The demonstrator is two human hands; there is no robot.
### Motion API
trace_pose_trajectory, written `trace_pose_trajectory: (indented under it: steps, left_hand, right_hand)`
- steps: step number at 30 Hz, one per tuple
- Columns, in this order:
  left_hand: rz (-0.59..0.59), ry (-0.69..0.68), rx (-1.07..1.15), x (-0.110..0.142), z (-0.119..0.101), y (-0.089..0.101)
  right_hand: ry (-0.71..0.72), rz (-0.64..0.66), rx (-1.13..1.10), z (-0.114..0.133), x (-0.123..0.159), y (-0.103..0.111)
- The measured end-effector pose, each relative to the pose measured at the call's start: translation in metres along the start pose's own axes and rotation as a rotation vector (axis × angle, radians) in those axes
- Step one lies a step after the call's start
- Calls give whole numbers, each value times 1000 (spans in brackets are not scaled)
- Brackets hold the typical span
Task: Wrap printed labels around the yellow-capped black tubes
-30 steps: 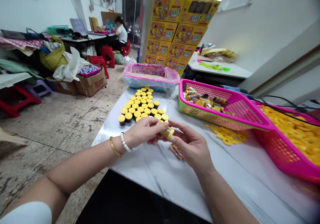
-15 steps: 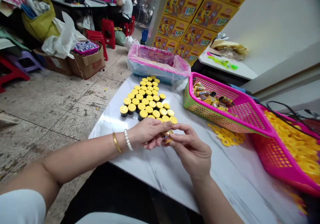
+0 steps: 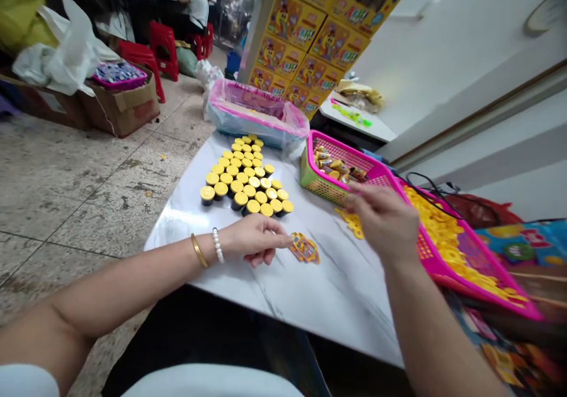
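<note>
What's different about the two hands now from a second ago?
They were together, holding a small shiny piece. Now the right hand has moved away, right toward the pink-and-green basket; it's too blurred to tell if it holds anything. The left hand no longer shows that piece. The yellow-capped pots still stand grouped on the table.

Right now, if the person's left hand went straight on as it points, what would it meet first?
Probably the small pile of colourful flat pieces on the white table. In this view the left hand appears at its edge; whether it touches or hovers above is unclear.
</note>
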State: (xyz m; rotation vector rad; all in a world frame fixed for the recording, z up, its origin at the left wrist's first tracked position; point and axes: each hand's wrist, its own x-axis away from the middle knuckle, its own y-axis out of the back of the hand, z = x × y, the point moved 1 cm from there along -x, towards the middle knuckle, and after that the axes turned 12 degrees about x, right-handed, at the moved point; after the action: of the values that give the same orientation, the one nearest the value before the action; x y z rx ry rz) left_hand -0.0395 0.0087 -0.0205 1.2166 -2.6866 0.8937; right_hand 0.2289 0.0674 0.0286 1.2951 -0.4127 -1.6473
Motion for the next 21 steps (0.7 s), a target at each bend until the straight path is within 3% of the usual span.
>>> trace_pose_trajectory:
  steps: [4, 8, 12, 17, 21]
  left_hand:
    - [-33, 9, -63, -2, 2, -3]
    - [-53, -6, -131, -5, 5, -3]
    - [-104, -71, -239, -7, 6, -1]
    - [-175, -216, -334, -2, 12, -11]
    - [-368, -306, -252, 12, 33, -26]
  right_hand:
    - [57, 303, -4, -3, 76, -18]
    - [36, 376, -42, -16, 107, -36]
    - [81, 341, -41, -20, 106, -43]
    - [161, 210, -35, -10, 105, -43]
    - [193, 62, -31, 11, 115, -31]
